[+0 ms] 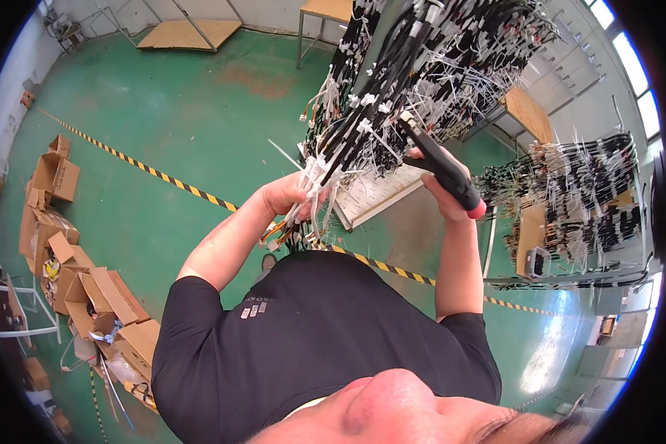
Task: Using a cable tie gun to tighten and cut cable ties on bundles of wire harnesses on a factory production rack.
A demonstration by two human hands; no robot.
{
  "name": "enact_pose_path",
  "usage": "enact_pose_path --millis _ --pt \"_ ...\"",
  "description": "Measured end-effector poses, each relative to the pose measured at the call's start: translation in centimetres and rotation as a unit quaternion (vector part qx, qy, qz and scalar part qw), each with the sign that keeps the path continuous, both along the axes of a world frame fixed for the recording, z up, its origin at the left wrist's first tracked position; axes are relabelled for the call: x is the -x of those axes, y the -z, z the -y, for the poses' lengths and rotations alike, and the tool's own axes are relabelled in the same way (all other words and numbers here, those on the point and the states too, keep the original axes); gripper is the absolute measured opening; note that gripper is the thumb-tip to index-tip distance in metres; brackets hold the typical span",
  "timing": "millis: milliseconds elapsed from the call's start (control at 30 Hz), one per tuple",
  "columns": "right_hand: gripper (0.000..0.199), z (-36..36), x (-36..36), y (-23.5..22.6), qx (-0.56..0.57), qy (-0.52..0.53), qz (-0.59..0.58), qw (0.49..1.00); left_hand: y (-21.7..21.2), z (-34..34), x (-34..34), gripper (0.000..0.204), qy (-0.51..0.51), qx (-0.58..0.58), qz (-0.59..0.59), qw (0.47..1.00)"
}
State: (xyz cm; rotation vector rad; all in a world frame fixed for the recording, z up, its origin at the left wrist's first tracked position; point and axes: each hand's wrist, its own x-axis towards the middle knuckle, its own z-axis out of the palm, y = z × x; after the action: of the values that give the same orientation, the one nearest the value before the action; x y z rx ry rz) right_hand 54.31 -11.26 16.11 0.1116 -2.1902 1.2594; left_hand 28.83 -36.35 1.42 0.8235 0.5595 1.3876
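A thick bundle of wire harnesses (355,133), black cables with white connectors and cable ties, hangs in front of me. My left hand (287,194) is closed around its lower end, where white and orange-brown wire ends stick out. My right hand (450,194) grips a black cable tie gun (445,169) with a pinkish-red end. The gun's nose points up and to the left, close beside the hanging cables. I cannot tell whether it touches a tie.
A second rack of hanging harnesses (570,192) stands at the right. Below the bundle lies a white panel (383,194). Cardboard boxes (100,296) line the left side. Yellow-black floor tape (148,169) crosses the green floor (163,111). A wooden board (189,35) lies at the back.
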Motion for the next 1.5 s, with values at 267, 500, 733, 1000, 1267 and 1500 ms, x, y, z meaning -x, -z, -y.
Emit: enact_pose_path --millis 267,500,733,1000,1267,1500 --pt "0.043 -2.2 0.9 2.6 -0.023 -0.069 -0.038 0.997 -0.8 0.8 -0.9 0.062 0.115 -0.027 0.107 0.987" --pt "0.036 -1.6 0.9 1.8 -0.058 -0.120 -0.025 0.991 -1.6 1.1 -1.3 0.062 0.163 0.016 0.144 0.976" --pt "0.038 -3.3 0.6 2.7 -0.039 -0.103 -0.048 0.993 -1.6 1.3 -1.7 0.061 0.145 0.023 0.142 0.979" --pt "0.038 -2.6 0.8 2.1 -0.069 -0.098 -0.021 0.993 -1.8 1.3 -2.3 0.058 0.137 0.020 0.148 0.979" --pt "0.037 -0.6 0.0 0.1 -0.090 -0.067 -0.017 0.994 -2.5 1.7 -2.8 0.060 0.103 0.028 0.113 0.988" --pt "0.042 0.5 -0.6 -1.0 -0.029 -0.073 0.031 0.996 -3.0 1.8 -3.5 0.063 0.092 0.008 0.062 0.994"
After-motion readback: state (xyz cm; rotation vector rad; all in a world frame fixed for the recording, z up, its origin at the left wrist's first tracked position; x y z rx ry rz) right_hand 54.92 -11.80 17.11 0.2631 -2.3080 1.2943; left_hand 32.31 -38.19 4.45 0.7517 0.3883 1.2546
